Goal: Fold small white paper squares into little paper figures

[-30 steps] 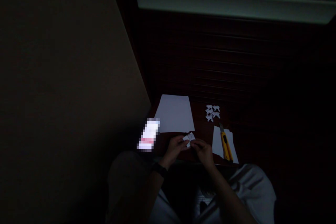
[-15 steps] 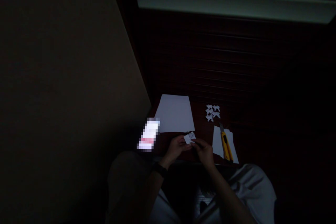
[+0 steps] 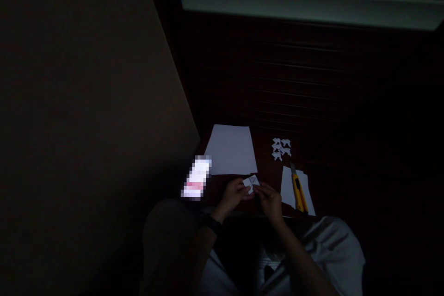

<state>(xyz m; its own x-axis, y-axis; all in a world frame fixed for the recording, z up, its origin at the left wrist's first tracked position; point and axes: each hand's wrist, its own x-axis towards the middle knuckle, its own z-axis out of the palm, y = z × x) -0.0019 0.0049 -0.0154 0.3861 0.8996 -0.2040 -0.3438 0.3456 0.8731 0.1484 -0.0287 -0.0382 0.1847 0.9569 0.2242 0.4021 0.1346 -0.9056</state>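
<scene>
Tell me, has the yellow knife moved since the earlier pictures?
No. Against the table, the yellow knife hasn't shifted any way; it still lies across the small white papers.

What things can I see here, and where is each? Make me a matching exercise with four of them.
Things:
1. Creased paper
2. Yellow cutter
3. Large white sheet
4. Dark wristband

Places:
A. Around the left wrist
B. Lying flat, with the small folded shapes to its right
C. Held by the left hand and right hand together
D. Lying on the smaller white paper

Pairs: 1-C, 2-D, 3-B, 4-A
</scene>
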